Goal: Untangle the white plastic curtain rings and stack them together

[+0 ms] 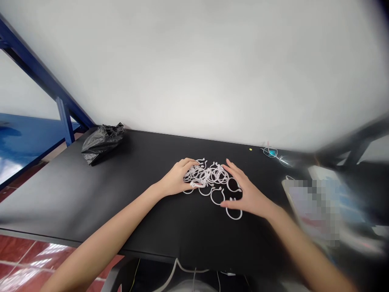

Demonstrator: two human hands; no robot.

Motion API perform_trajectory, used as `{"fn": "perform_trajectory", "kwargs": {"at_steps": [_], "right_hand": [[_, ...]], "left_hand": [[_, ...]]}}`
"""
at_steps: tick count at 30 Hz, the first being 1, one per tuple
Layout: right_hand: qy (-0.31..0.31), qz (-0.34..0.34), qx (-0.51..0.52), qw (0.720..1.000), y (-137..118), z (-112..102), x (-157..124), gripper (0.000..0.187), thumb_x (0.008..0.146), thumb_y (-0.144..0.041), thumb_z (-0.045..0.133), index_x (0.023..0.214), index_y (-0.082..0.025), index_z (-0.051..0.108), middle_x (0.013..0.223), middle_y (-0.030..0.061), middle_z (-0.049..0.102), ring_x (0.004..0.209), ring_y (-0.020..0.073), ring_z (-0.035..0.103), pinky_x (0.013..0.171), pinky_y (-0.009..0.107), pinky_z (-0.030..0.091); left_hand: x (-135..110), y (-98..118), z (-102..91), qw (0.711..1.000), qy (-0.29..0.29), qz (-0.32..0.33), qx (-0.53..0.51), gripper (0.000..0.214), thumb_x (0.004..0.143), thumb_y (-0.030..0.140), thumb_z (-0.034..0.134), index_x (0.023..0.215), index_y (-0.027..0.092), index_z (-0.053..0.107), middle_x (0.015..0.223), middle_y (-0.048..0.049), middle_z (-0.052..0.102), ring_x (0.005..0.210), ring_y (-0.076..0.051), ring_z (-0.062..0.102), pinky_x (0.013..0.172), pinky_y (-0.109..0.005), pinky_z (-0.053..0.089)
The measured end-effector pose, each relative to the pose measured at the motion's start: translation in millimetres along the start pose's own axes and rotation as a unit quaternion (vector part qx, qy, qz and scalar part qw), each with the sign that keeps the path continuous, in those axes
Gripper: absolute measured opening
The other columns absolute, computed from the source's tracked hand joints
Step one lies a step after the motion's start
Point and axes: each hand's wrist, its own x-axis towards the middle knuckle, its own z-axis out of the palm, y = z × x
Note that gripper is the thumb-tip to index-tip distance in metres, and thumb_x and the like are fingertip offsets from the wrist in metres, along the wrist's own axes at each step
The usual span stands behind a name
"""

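Note:
A heap of thin white plastic rings [217, 174], each with a small tabbed gap, lies on the black table [158, 158]. Cupped against the heap's left side is my left hand [176, 178], its thumb and fingers apart around the nearest rings. My right hand [247, 194] is open on the right side, thumb and fingers spread. Between them are a loose ring [212, 197] and another ring [233, 219] close to my right thumb. Rings under my left fingers are partly hidden.
A crumpled black plastic bag [103, 140] sits at the back left. Eyeglasses [270, 152] and a small yellow bit [250, 149] lie near the wall. On the right is a blurred, pixelated flat item [313, 211]. A blue metal frame [63, 117] stands at left.

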Motion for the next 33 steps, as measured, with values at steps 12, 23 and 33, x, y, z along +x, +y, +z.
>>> {"fn": "perform_trajectory", "kwargs": {"at_steps": [12,23,33], "right_hand": [[0.078,0.018,-0.02,0.997,-8.4,45.3,17.9,0.057,0.09,-0.05,0.058,0.14,-0.027,0.044,0.16,0.0087,0.032,0.147,0.0332,0.028,0.115,0.057,0.033],[0.252,0.008,0.109,0.961,-6.2,47.1,28.2,0.018,0.086,-0.029,0.06,0.102,-0.023,0.061,0.134,0.0111,0.06,0.129,0.0296,0.054,0.11,0.051,0.041],[0.282,0.039,0.137,0.949,-2.6,47.3,26.3,0.014,0.089,-0.03,0.058,0.1,-0.024,0.063,0.122,0.0096,0.067,0.115,0.0276,0.063,0.102,0.049,0.047]], "left_hand": [[-3.4,5.2,-5.3,0.995,-0.061,-0.013,-0.075,0.075,0.074,0.038,0.078,0.14,0.03,0.043,0.156,-0.012,0.029,0.145,-0.035,0.028,0.114,-0.054,0.036],[-5.2,3.4,-13.2,0.993,-0.054,-0.024,-0.102,0.076,0.069,0.034,0.081,0.137,0.029,0.047,0.154,-0.0122,0.035,0.145,-0.035,0.029,0.114,-0.055,0.035],[-6.2,1.8,-25.2,0.991,-0.061,-0.044,-0.114,0.081,0.065,0.046,0.084,0.136,0.031,0.048,0.153,-0.0107,0.037,0.144,-0.033,0.032,0.115,-0.053,0.035]]}}
